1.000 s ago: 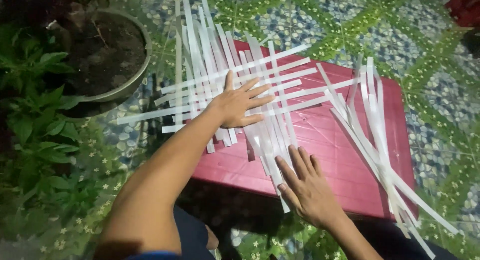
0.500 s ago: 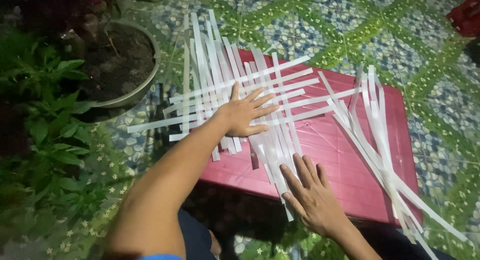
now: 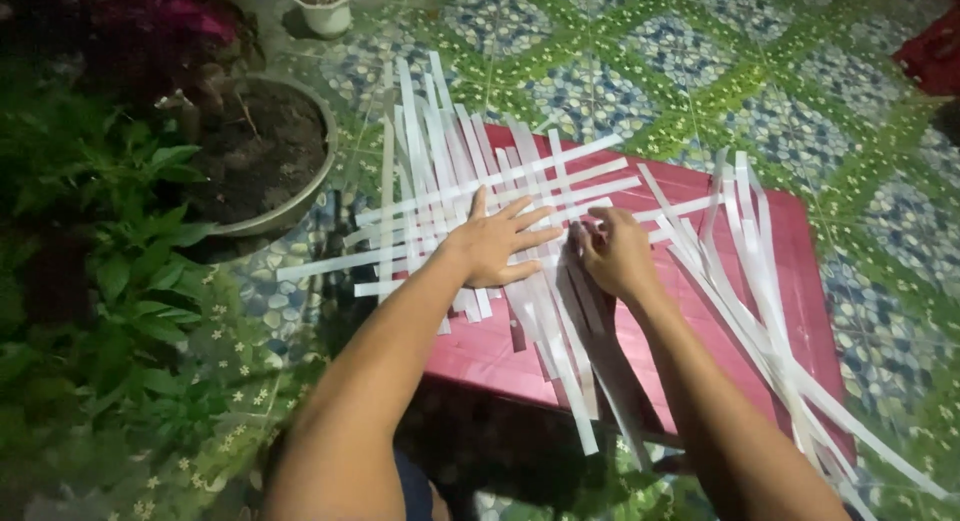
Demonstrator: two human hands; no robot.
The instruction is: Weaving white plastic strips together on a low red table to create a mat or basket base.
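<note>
Mid-frame, your left hand [image 3: 495, 246] lies flat, fingers spread, pinning the half-woven strips [image 3: 470, 196] while your right hand [image 3: 615, 253] pinches one; loose strips [image 3: 760, 281] wait rightward.

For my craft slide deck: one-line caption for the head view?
Left hand flat on crossed white paper strips, right hand pinching one, on a red plastic table.

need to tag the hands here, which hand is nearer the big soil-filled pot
Left. The left hand lies flat on the woven white strips, on the table side facing the soil-filled pot. The right hand is beyond it, farther from the pot, fingers curled on the strips.
</note>
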